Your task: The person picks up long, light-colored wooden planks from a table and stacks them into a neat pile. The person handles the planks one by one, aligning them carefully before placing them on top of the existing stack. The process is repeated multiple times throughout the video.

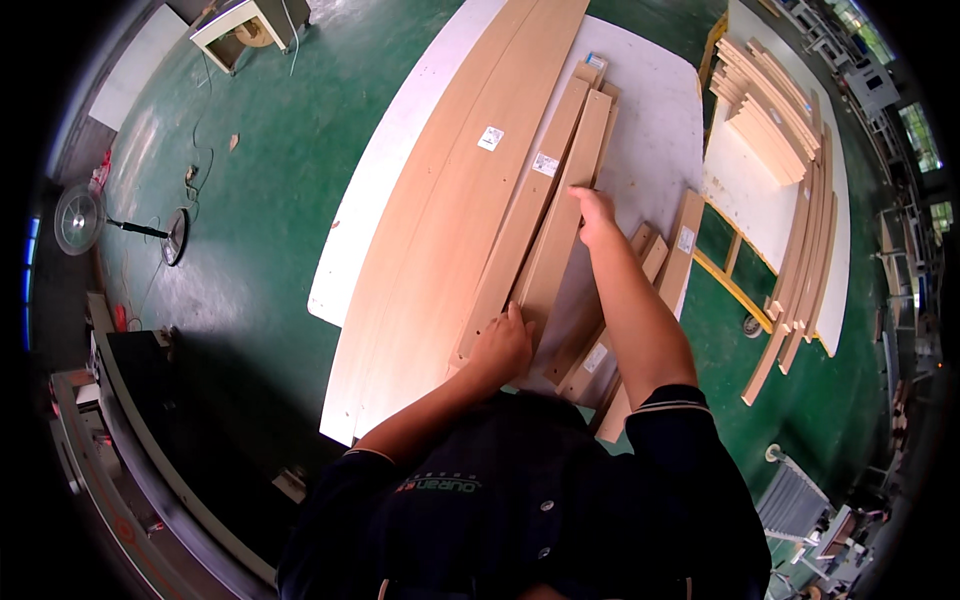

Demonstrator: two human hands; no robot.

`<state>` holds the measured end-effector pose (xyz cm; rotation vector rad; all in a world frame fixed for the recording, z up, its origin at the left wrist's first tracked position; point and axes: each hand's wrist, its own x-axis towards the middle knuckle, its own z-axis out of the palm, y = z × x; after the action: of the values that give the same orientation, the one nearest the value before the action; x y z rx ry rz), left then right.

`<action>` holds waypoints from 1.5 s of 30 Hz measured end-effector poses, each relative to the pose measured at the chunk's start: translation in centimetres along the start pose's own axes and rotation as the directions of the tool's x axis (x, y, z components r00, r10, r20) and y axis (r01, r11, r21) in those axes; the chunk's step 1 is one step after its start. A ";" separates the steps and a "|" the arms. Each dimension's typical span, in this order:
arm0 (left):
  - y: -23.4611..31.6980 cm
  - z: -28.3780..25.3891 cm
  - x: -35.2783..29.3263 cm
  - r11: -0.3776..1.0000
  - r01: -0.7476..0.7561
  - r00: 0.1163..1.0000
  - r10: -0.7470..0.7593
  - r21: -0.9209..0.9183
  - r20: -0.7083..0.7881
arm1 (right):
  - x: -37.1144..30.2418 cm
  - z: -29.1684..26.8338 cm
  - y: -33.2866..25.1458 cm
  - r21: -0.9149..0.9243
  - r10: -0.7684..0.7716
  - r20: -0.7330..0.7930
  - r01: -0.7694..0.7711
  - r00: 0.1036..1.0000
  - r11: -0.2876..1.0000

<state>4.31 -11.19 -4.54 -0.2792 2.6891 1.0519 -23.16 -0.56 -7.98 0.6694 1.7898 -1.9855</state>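
- Long wooden rail over the white table, pointing away from the person.
- Right hand grasps its right edge, farther up.
- Left hand at its near end; can't tell whether gripping.

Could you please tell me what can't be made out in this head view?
In the head view:
- Underside of the narrow board, and any fingers beneath it: hidden by the board itself.
- Its near end: partly covered by the left hand.
- Far end of the wide panel: cut off by the top edge.
- Middle of the rightmost tabletop board: behind the right forearm.
- Label print: too small.
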 end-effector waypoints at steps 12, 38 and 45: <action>-9.7 -1.5 9.4 0.786 0.090 0.994 -0.038 -0.611 0.099 | -6.7 -1.4 10.0 0.308 -0.209 0.198 0.142 0.958 0.941; -8.6 -0.6 10.2 0.418 0.308 0.937 0.023 -0.855 0.349 | -7.6 0.6 9.8 0.387 -0.287 0.146 0.212 0.947 0.897; -7.5 -0.6 9.9 0.538 0.255 0.955 -0.009 -0.803 0.297 | -7.8 -0.3 9.9 0.382 -0.232 0.182 0.148 0.956 0.912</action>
<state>-3.28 -17.91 -11.75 -0.4551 1.6854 2.0964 -11.12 -1.69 -11.50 0.3608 1.4113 -2.4511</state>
